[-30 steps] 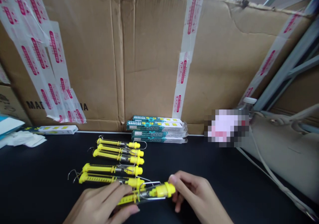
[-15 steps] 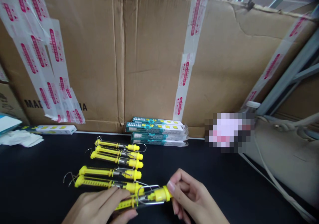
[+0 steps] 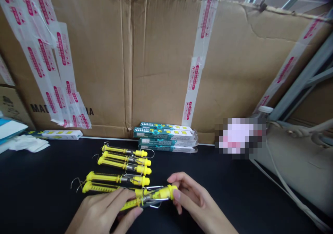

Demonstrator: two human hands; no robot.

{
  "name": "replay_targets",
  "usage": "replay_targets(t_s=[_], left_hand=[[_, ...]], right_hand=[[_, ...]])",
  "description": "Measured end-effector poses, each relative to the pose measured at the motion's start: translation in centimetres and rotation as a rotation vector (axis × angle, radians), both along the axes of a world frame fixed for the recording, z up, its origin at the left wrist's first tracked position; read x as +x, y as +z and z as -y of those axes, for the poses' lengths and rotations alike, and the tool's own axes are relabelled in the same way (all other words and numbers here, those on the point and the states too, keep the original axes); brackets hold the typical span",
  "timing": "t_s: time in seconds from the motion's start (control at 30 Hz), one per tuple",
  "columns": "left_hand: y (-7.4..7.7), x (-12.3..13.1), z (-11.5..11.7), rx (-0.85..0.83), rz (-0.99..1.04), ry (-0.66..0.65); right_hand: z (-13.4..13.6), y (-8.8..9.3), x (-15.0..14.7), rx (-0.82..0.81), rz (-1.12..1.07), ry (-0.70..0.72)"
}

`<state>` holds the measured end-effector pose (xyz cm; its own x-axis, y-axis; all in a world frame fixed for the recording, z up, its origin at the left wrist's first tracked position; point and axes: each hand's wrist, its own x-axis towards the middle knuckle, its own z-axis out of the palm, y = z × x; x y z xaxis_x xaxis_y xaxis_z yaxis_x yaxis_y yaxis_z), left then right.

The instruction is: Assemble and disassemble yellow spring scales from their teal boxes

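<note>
My left hand is closed around the clear tube of a yellow spring scale, fingers on top and thumb below. The scale points right and tilts slightly up, its metal hook loop lying along the tube. At its yellow end cap is my right hand, the thumb pressed against the cap and the index finger curved above it; the other fingers are partly hidden. Just beyond my left hand, several more spring scales lie in a rough row on the black table, caps to the right. The nearest one is partly covered by my hand.
Behind the scales, several green-and-white boxes are stacked against a large cardboard box. Another slim box and crumpled white paper are at the left. A blurred-out item and a pale cable are on the right.
The held scale's cap end has shifted slightly left and up, and its hook loop has turned. My right index finger has lifted and spread from the cap.
</note>
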<state>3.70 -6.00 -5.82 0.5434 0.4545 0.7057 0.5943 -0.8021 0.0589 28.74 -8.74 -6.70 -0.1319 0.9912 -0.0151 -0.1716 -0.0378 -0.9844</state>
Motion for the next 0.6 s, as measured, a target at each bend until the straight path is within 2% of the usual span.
replay_targets(t_s=[0.23,0.37,0.5,0.6], left_hand=[[0.4,0.6,0.2,0.035,0.023,0.013],[0.2,0.5,0.3,0.004,-0.014,0.002],[0.0,0.3,0.4,-0.02,-0.04,-0.013],[0.1,0.3,0.3,-0.037,-0.028,-0.02]], right_hand=[[-0.4,-0.1,-0.2,-0.129,0.146,0.033],[0.1,-0.6,-0.2,-0.012,0.122,0.019],[0.8,-0.9,0.2,0.191,0.235,0.111],[1.0,-0.6,0.7,0.208,0.195,0.091]])
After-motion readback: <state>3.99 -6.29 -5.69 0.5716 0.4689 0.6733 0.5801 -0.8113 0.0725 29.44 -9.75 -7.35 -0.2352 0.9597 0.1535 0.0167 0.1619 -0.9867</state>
